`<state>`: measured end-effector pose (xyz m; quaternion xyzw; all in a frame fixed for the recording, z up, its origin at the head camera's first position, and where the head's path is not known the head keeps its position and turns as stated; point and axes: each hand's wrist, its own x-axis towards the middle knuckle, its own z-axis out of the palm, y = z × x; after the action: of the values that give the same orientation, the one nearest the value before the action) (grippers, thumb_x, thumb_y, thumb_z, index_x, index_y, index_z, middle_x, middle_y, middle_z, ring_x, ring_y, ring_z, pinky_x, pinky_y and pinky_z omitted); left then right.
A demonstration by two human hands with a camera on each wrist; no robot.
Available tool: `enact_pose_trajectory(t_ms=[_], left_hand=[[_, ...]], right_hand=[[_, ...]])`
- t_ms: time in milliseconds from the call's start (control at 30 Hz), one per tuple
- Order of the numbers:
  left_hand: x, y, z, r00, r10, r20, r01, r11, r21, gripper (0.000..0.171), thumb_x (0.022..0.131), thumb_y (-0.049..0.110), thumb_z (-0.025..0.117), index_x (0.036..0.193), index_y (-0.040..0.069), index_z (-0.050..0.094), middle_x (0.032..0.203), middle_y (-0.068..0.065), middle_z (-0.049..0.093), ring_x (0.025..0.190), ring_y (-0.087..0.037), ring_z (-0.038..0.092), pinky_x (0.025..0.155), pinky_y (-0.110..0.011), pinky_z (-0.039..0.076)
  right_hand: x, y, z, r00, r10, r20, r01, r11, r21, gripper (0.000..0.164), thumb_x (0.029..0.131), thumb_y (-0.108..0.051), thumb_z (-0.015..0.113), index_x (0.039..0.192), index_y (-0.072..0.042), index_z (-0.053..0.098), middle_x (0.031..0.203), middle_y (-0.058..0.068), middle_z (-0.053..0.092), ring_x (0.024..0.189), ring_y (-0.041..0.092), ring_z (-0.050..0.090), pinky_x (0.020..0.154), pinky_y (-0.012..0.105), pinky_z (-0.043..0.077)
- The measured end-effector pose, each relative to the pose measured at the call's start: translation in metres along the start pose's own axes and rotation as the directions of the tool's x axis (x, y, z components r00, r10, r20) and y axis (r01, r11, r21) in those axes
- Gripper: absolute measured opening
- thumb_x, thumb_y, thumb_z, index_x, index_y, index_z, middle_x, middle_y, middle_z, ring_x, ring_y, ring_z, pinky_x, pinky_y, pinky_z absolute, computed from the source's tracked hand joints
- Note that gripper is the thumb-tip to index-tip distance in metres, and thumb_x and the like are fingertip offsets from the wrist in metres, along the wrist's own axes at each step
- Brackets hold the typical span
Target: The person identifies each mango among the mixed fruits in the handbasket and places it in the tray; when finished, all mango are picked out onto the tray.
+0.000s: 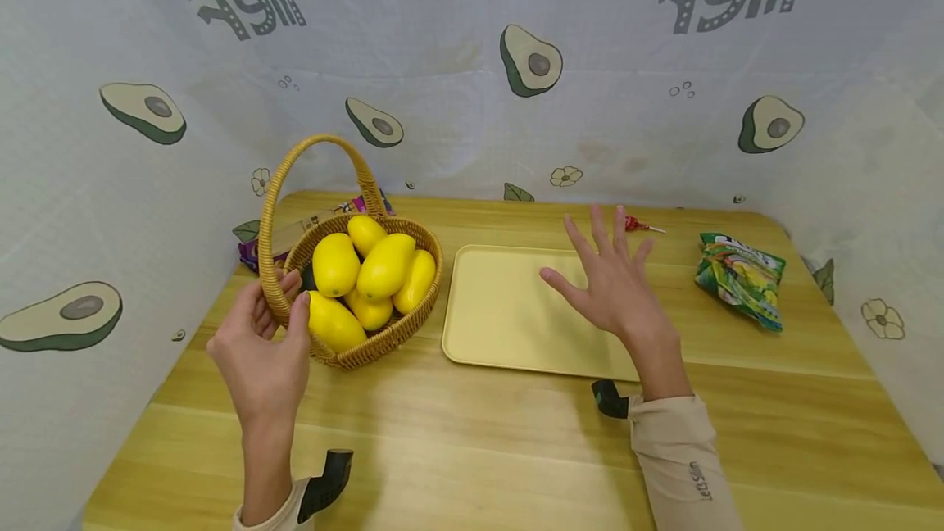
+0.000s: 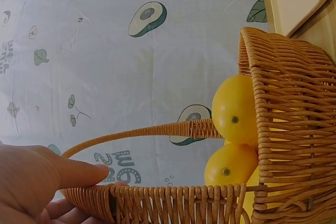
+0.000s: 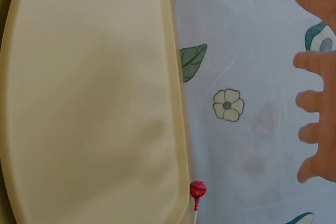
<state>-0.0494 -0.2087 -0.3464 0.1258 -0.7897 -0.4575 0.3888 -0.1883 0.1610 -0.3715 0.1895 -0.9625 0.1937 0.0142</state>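
Note:
A wicker basket [image 1: 401,333] with a tall arched handle [image 1: 274,211] stands on the left of the table, with several yellow mangoes [image 1: 387,265] heaped in it. My left hand [image 1: 261,359] holds the near side of the handle low down. In the left wrist view, the thumb of that hand [image 2: 31,177] lies on one side of the handle and the other fingers pass round beneath it. Over the pale yellow tray [image 1: 494,310] my right hand [image 1: 615,293] hovers with its fingers spread, holding nothing.
Behind the basket lies a purple and brown package [image 1: 295,234], partly hidden. A red lollipop [image 1: 634,224] rests beyond the tray. A green snack bag [image 1: 741,279] lies at the right of the wooden table [image 1: 457,449]. A printed curtain [image 1: 457,129] borders the table's back and sides.

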Motion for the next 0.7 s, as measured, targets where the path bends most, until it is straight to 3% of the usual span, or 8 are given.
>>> enact_pose_trajectory(t_ms=[133,233,333,467,600,700], left_hand=[[0.0,0.0,0.0,1.0,-0.001,0.001,0.001,1.0,-0.007,0.033,0.098,-0.006,0.074,0.131,-0.008,0.071,0.121,-0.016,0.079,0.106,0.007,0.071,0.095,-0.012,0.057],[0.0,-0.001,0.0,1.0,-0.004,0.004,0.004,1.0,-0.022,0.034,0.098,-0.006,0.075,0.131,-0.007,0.072,0.122,-0.015,0.079,0.108,0.005,0.072,0.095,-0.013,0.057],[0.001,-0.003,-0.001,1.0,-0.006,0.009,0.006,0.999,-0.043,0.034,0.098,-0.006,0.075,0.132,-0.007,0.072,0.123,-0.014,0.079,0.11,-0.001,0.074,0.095,-0.014,0.058],[0.0,-0.004,-0.003,1.0,-0.01,0.012,0.011,0.999,-0.049,0.036,0.097,-0.007,0.075,0.133,-0.006,0.071,0.124,-0.012,0.078,0.114,-0.012,0.076,0.095,-0.014,0.058],[0.0,-0.005,-0.004,1.0,0.002,0.022,-0.001,0.999,-0.045,0.038,0.097,-0.007,0.076,0.135,-0.005,0.071,0.126,-0.012,0.078,0.117,-0.024,0.076,0.095,-0.014,0.058],[0.001,-0.007,-0.004,1.0,0.012,0.025,-0.011,0.999,-0.051,0.038,0.097,-0.007,0.076,0.135,-0.006,0.071,0.127,-0.012,0.078,0.118,-0.025,0.075,0.096,-0.014,0.058]], right_hand=[[0.006,-0.003,-0.01,0.997,-0.076,0.009,0.075,0.996,0.055,0.095,0.105,-0.051,0.067,0.173,-0.006,0.019,0.179,0.024,0.004,0.165,0.045,-0.008,0.125,0.082,-0.002],[0.012,-0.008,-0.02,0.984,-0.176,-0.023,0.177,0.978,0.109,0.085,0.101,-0.031,0.08,0.165,0.003,0.037,0.171,0.028,0.034,0.159,0.048,0.028,0.127,0.073,0.025],[0.02,-0.017,-0.03,0.952,-0.294,-0.081,0.303,0.944,0.134,0.068,0.092,-0.013,0.088,0.15,0.006,0.058,0.15,0.027,0.061,0.136,0.048,0.06,0.112,0.065,0.051],[0.033,-0.034,-0.04,0.903,-0.418,-0.095,0.429,0.888,0.168,0.055,0.089,-0.009,0.09,0.139,0.002,0.07,0.135,0.02,0.073,0.121,0.043,0.07,0.103,0.06,0.059],[0.05,-0.052,-0.043,0.864,-0.501,-0.052,0.496,0.83,0.256,0.052,0.087,-0.012,0.092,0.135,-0.004,0.075,0.132,0.012,0.076,0.12,0.034,0.073,0.102,0.054,0.06],[0.066,-0.065,-0.042,0.825,-0.565,0.0,0.527,0.769,0.363,0.05,0.086,-0.012,0.093,0.133,-0.005,0.076,0.131,0.009,0.077,0.118,0.029,0.075,0.102,0.049,0.062]])
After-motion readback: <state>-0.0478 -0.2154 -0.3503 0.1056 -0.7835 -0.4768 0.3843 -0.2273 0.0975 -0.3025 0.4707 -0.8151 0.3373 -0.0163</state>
